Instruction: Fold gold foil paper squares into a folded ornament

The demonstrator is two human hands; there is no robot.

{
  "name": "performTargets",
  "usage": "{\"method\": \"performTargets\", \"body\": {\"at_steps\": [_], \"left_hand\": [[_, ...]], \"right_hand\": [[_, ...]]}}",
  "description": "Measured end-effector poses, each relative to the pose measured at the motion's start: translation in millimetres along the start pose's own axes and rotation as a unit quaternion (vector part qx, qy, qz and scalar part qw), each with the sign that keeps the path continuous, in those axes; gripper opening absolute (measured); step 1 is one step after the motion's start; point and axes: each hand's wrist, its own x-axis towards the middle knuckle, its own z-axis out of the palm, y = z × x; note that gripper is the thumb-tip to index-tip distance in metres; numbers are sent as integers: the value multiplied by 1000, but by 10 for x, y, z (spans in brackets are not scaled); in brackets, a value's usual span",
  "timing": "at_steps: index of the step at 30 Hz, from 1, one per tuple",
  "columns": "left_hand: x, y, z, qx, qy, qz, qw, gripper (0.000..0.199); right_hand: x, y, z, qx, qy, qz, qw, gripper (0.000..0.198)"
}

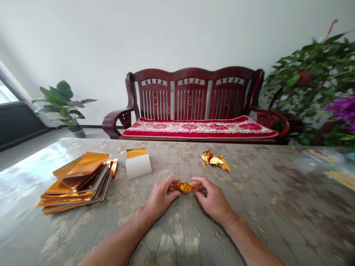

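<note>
With our left hand (161, 199) and right hand (213, 199) we pinch, as far as our fingers let us see, opposite ends of the folded gold foil (185, 187) between them, presumably to steady it, the sheet stack (74, 193) lying leftward, within reach.

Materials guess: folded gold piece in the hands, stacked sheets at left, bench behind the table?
Folded gold piece: likely foil or foil-faced paper, shiny metallic; crinkled, bright highlights.
Stacked sheets: probably foil-coated paper; glossy gold faces, some matte pale grey ones showing.
Bench: looks like varnished wood; dark red, slatted, with a glossy sheen.
</note>
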Motion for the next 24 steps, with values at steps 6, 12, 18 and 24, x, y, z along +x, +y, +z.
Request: {"method": "performTargets", "body": {"at_steps": [6,12,18,24], "left_hand": [[9,-5,13,-50,-23,-20,998,39],[31,-2,15,-70,-20,-48,996,51],[30,-16,15,-70,2,-26,997,45],[20,-9,15,-64,-10,-16,998,37]], "right_hand": [[21,5,1,4,2,5,1000,43],[18,26,-1,18,5,10,1000,44],[4,24,-11,27,11,-2,1000,44],[-1,-23,-38,13,3,-31,999,41]]}}
